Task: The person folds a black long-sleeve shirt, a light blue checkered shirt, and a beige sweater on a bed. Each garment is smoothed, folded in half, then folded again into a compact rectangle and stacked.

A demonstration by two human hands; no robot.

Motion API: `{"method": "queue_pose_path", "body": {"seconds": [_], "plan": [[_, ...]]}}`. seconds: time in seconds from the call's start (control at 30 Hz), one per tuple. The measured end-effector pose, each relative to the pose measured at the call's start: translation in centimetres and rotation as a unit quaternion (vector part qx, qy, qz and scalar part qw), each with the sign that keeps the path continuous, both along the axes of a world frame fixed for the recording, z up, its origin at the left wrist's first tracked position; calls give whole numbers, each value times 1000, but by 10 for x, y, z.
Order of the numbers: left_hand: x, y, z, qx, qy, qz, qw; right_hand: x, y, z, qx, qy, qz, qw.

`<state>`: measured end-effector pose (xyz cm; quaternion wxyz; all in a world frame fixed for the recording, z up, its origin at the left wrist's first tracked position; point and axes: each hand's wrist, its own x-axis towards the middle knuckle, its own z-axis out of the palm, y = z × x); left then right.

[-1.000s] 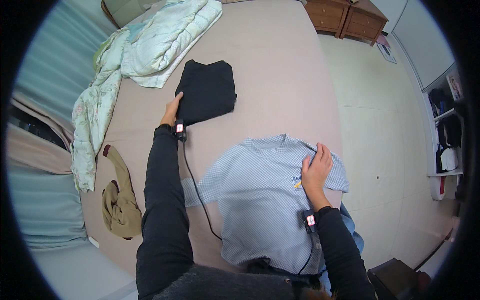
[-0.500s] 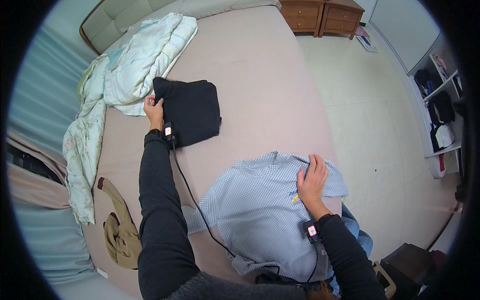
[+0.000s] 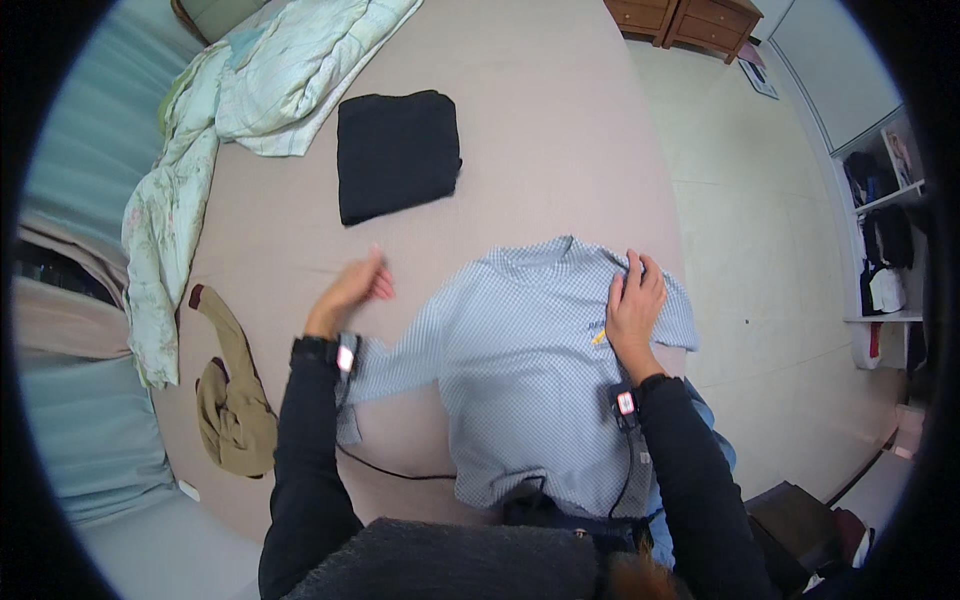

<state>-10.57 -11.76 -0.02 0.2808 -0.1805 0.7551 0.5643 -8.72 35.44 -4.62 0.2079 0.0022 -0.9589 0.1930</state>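
A light blue checked shirt [image 3: 520,370] lies spread flat on the beige bed [image 3: 540,150] in front of me. My right hand [image 3: 632,298] rests flat on its right shoulder, fingers pressing the cloth near the collar. My left hand [image 3: 352,288] hovers blurred above the bed, just left of the shirt's left sleeve, fingers loosely apart and holding nothing. A folded black garment [image 3: 397,152] lies farther up the bed, apart from both hands.
A pale green floral blanket [image 3: 250,100] is bunched along the bed's upper left. An olive cloth item [image 3: 232,400] lies at the left edge. A wooden dresser [image 3: 690,20] stands at the top; shelves [image 3: 885,230] line the right wall. A cable [image 3: 390,468] runs over the bed.
My left hand has let go of the folded black garment and drawn back toward the shirt's left sleeve. My right hand has stayed on the shirt's shoulder.
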Motion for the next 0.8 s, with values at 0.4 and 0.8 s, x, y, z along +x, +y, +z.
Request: {"method": "queue_pose_path", "body": {"seconds": [0.4, 0.8], "plan": [[66, 83, 74, -238, 383, 76, 889, -72, 33, 90, -237, -53, 10, 970], [140, 93, 37, -343, 96, -99, 929, 54, 12, 66, -38, -214, 289, 932]]}}
